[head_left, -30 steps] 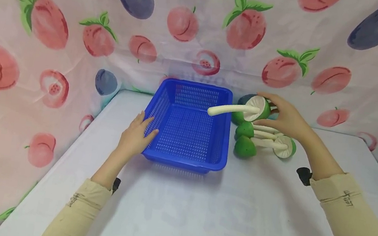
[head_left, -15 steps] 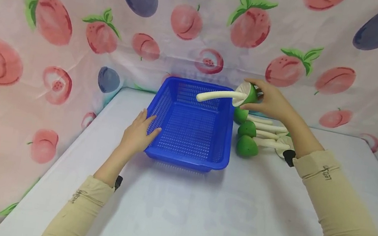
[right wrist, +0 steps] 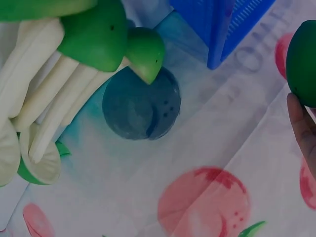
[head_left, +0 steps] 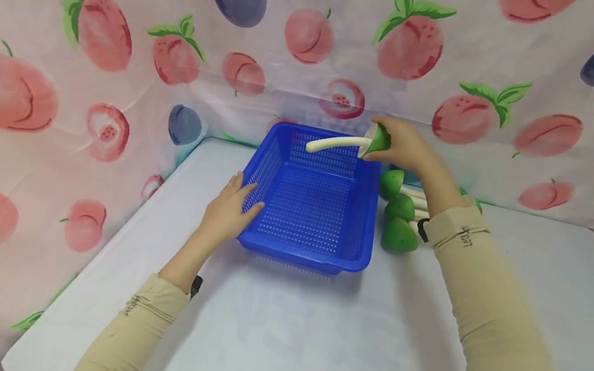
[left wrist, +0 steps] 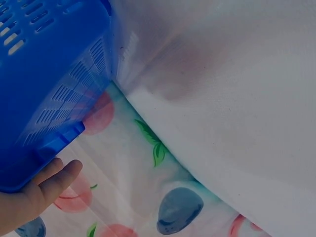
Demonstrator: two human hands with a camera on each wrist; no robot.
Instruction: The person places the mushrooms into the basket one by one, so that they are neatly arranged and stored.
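My right hand [head_left: 402, 144] holds a toy mushroom [head_left: 377, 143] by its green cap, over the back right side of the blue basket [head_left: 301, 256]. The white stem points left above the basket, clear of its floor. At the left rim, my left hand [head_left: 227, 210] rests with its fingers fairly straight and spread, some over the rim. In the left wrist view, two fingers [left wrist: 61, 182] lie outside the basket wall. Right of the basket lie several more green-capped mushrooms [head_left: 399, 235] with white stems, partly hidden behind my right forearm.
The basket stands on a white-covered table [head_left: 265, 333]. Behind and to the left hangs a fruit-printed cloth [head_left: 272, 36]. In the right wrist view the loose mushrooms [right wrist: 94, 34] lie close beside the basket's corner [right wrist: 212, 39].
My right hand has lifted the mushroom from the pile and carried it left, over the basket's right rim. My left hand keeps its place on the rim. The head view has shifted slightly.
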